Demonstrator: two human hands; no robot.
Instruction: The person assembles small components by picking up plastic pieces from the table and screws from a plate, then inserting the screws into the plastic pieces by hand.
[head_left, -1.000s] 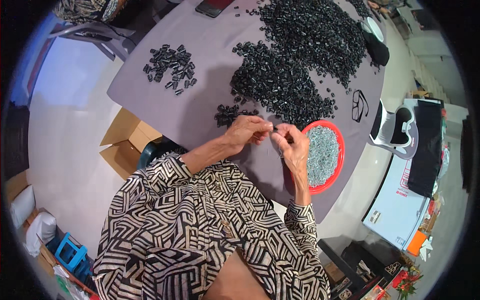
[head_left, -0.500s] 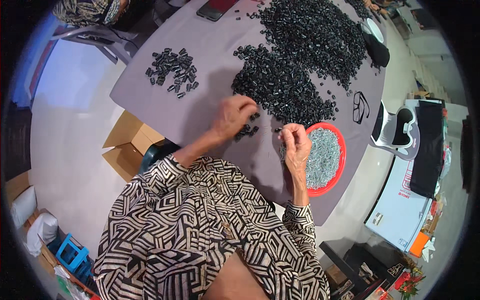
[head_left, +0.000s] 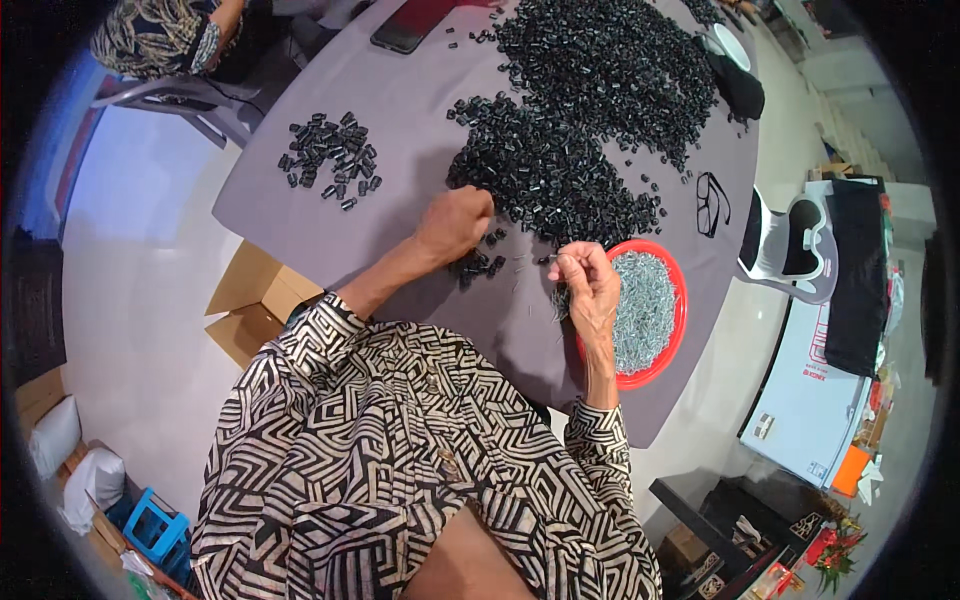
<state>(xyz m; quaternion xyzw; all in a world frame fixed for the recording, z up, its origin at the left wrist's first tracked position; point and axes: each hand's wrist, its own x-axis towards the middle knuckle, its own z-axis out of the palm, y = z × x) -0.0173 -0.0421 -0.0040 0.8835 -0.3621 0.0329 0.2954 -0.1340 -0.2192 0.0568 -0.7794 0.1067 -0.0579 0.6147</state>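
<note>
Head view: left hand (head_left: 455,222) curled into the near edge of the big black parts heap (head_left: 545,180), apparently picking; contents unclear. Right hand (head_left: 585,285) pinches a small pin, beside the red bowl (head_left: 678,320) at the table's near edge, within reach.

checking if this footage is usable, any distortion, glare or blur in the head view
Head view: strong fisheye, the round table edge bows and a black ring cuts the corners; light is even and soft, with pale glare on the floor at left; the left hand and right hand look fairly sharp, but the small black parts merge into a dark mass.
</note>
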